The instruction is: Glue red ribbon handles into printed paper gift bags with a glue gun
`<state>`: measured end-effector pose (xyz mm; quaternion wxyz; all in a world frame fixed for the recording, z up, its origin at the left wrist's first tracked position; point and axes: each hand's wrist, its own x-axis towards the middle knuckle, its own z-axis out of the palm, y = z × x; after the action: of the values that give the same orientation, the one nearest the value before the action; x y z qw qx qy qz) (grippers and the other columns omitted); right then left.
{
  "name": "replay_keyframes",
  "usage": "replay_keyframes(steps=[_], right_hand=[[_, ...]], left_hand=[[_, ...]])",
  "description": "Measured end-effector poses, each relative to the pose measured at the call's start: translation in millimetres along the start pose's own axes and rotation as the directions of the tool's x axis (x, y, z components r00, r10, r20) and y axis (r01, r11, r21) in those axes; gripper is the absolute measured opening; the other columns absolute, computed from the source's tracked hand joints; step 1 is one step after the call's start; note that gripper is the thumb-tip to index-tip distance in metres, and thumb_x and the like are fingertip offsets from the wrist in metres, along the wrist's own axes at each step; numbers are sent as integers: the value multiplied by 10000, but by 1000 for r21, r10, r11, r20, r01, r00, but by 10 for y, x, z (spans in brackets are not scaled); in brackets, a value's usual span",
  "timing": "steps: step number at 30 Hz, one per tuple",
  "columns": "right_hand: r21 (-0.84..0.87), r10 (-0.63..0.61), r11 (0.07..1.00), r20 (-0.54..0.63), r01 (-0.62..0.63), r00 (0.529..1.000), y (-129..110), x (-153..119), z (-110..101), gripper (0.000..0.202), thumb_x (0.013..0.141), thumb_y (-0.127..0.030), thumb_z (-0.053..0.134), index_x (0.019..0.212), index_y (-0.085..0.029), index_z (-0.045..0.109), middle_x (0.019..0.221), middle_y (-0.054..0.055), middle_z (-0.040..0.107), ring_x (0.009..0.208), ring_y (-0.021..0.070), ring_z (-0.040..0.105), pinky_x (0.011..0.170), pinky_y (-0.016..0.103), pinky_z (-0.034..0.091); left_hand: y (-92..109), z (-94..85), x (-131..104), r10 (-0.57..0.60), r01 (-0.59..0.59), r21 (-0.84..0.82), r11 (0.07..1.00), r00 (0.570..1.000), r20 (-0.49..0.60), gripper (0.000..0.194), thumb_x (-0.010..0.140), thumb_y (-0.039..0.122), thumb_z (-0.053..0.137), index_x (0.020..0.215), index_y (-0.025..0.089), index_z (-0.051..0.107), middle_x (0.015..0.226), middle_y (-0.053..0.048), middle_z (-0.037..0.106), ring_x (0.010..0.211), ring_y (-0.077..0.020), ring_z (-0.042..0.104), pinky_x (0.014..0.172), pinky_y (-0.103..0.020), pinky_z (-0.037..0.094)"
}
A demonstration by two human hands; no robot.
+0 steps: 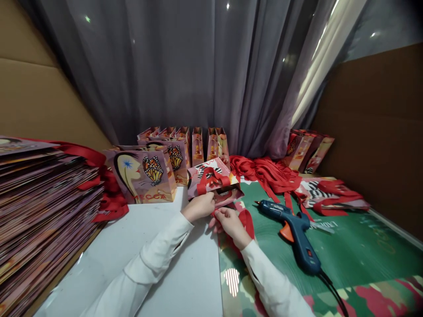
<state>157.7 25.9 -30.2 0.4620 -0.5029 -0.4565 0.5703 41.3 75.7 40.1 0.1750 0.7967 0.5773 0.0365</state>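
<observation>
Bag (pixel 198 179) with pink and striped pictures lay tipped in front of the two hands, near the middle of the table (pixel 185 273), and its open end was toward them. A red band (pixel 222 180) went across it. The left hand (pixel 201 207) touched the edge of the bag, and its fingers were bent. The tips were hidden, so I could not tell if they were closed tight. The right hand (pixel 231 223) was just beside it. Its thumb and pointing finger were pinched shut on a red ribbon (pixel 247 222), which curved out past the back of that hand.

On the left was a tall pile of flat bags (pixel 46 211) with red ribbons hanging off the side. A bag with a face and a butterfly (pixel 143 174) stood up beside it, and more bags (pixel 197 145) stood behind. A heap of red ribbons (pixel 264 171) sat behind a blue glue gun (pixel 294 229). The glue gun lay on a green sheet (pixel 357 251), with its tip toward the hands. A flat bag (pixel 319 193) was at the right, and other bags (pixel 300 147) stood behind it. Gray curtains (pixel 185 66) hung at the back.
</observation>
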Motion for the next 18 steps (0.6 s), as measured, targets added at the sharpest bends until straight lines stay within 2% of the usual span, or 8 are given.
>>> replay_keyframes(steps=[7,11,18], right_hand=[[-28,-134,991,-172,131,976,93,-4,53,318,781,-483,579,731,-169,560,583,31,683,393,79,484,413,198,372],[-29,-166,986,-198,164,966,83,-25,64,292,739,-454,641,691,-174,574,585,26,675,423,88,479,438,214,389],[39,-153,985,-218,165,964,119,6,83,361,739,-531,617,707,-179,543,570,28,665,389,83,477,389,207,380]], left_hand=[[56,-84,-45,-44,43,21,999,997,69,298,966,382,509,1115,140,596,1004,-58,649,866,-166,637,808,-372,536],[71,-86,-48,-41,40,22,999,996,79,296,962,379,518,1117,139,594,1011,-58,648,876,-167,636,816,-377,535],[63,-49,-34,-16,15,12,1000,997,80,278,960,371,522,1090,138,599,971,-49,648,839,-159,632,792,-360,535]])
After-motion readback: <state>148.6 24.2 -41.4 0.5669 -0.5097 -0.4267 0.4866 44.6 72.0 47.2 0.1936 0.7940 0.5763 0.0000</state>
